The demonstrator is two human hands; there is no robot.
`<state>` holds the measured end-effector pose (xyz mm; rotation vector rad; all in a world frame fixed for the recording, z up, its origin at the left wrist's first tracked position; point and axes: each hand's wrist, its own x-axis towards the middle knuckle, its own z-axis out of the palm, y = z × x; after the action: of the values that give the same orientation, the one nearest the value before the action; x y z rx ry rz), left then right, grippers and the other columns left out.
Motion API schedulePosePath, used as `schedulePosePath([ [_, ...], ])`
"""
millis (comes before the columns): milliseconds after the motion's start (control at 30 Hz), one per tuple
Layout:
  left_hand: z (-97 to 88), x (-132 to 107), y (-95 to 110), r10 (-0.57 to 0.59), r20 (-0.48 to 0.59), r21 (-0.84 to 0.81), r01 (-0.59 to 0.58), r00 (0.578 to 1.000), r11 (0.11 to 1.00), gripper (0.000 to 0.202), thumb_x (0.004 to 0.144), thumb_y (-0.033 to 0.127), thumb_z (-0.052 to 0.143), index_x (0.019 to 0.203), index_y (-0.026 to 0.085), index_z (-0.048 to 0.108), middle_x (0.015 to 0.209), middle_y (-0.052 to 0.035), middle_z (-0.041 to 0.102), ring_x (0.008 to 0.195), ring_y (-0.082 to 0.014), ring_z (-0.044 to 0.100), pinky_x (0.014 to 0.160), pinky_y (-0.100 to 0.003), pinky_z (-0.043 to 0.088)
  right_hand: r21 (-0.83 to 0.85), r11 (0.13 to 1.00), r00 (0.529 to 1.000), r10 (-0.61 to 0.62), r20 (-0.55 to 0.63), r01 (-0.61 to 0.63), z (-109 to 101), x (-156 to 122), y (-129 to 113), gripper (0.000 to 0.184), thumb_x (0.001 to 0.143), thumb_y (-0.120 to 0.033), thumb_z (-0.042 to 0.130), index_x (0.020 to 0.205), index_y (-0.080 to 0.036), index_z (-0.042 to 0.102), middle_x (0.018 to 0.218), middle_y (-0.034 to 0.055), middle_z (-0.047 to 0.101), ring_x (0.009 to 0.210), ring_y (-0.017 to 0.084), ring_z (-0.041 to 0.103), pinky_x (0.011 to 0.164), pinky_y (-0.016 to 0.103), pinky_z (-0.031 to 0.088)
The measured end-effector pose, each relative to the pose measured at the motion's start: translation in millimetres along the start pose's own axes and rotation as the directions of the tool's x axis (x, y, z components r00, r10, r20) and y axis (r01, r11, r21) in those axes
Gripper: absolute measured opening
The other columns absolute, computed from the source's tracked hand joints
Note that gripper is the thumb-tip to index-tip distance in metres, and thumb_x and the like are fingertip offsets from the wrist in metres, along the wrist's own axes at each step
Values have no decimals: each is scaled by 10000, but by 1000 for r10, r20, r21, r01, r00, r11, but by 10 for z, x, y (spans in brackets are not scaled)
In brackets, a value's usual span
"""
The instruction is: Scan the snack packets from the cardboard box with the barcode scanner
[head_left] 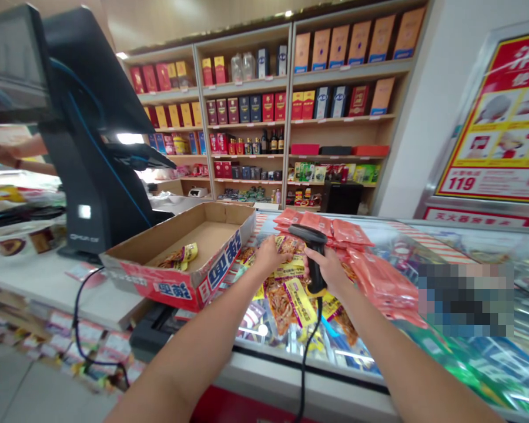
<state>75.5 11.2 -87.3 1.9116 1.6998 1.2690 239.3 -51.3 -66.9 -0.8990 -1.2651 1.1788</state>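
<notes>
My right hand (pixel 332 271) is closed round the grip of a black barcode scanner (pixel 312 247) with a yellow base, its cable hanging down toward me. My left hand (pixel 268 257) rests on a pile of yellow snack packets (pixel 291 291) spread on the glass top of a freezer (pixel 379 364), fingers curled on one of them. Pink-orange packets (pixel 370 264) lie in a row just right of the scanner. An open cardboard box (pixel 189 258) with a couple of yellow packets inside sits to the left of my left hand.
A black till screen on a stand (pixel 83 147) rises at the left on a white counter (pixel 35 282). Another person's arm (pixel 13 154) reaches behind it. Shelves of boxed goods and bottles (pixel 268 106) fill the back wall. A red poster (pixel 502 129) hangs at right.
</notes>
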Motion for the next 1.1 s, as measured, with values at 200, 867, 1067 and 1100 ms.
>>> schedulePosePath([
  [200, -50, 0, 16, 62, -69, -157, -72, 996, 985, 441, 535, 135, 828, 938, 193, 659, 958, -96, 709, 1025, -319, 636, 955, -428, 453, -16, 1000, 1000, -17, 16, 18, 12, -11, 18, 307, 680, -437, 725, 611, -175, 579, 498, -11, 584, 377, 122, 545, 387, 242, 456],
  [867, -94, -7, 18, -233, -76, -899, 34, 969, 437, 385, 561, 192, 815, 890, 148, 621, 839, -36, 706, 688, -169, 665, 596, -282, 549, 43, 999, 993, -1, 115, -4, 28, -122, -68, 306, 701, -451, 718, 662, -188, 567, 520, -14, 584, 395, 125, 541, 389, 241, 449],
  [1067, -87, 1, 9, -243, -82, -901, 33, 967, 433, 365, 563, 187, 811, 878, 150, 631, 843, -44, 711, 698, -175, 664, 589, -283, 552, 14, 1000, 991, 6, 137, -8, 2, -100, -34, 322, 724, -468, 698, 643, -188, 561, 493, -1, 591, 391, 132, 551, 403, 241, 450],
  [1100, -87, 0, 8, -240, -84, -902, 29, 967, 432, 366, 563, 187, 813, 878, 151, 630, 846, -46, 712, 699, -175, 664, 591, -285, 553, 13, 1000, 991, 4, 137, -6, 4, -102, -37, 323, 723, -468, 699, 641, -187, 563, 493, 0, 592, 391, 131, 550, 406, 243, 454],
])
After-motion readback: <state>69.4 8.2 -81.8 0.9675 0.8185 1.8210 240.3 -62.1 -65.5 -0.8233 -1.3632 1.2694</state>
